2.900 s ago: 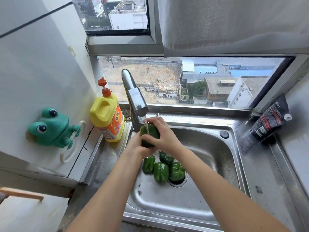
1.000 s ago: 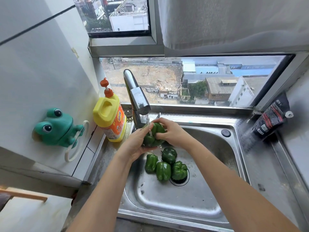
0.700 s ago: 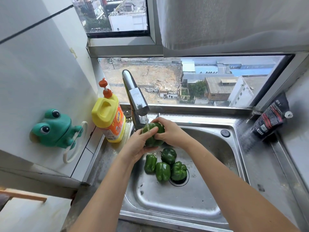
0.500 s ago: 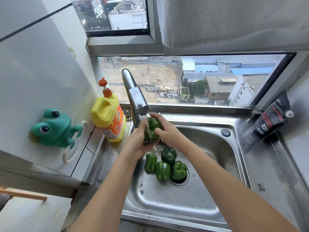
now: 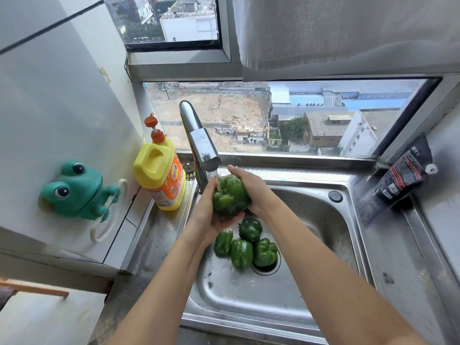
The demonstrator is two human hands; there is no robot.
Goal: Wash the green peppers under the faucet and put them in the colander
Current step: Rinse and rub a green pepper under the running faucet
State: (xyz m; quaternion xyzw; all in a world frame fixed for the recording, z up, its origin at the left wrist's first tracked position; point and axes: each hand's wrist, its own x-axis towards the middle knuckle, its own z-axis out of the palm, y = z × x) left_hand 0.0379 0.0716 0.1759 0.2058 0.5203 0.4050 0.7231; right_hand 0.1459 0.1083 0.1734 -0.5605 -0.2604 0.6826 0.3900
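Both hands, left hand (image 5: 207, 215) and right hand (image 5: 251, 186), clasp one glossy green bell pepper (image 5: 230, 195) under the steel faucet (image 5: 199, 143). Four more green peppers (image 5: 245, 246) lie in the stainless sink (image 5: 323, 220) by its drain.

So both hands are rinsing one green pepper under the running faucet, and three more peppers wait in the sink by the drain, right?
Nearly. Both the left hand and right hand hold the pepper under the faucet, but the head view shows four peppers waiting by the drain, not three.

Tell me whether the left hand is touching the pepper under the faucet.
Touching. The head view shows the left hand cupped under the green pepper, palm against its underside, with the right hand on its other side.
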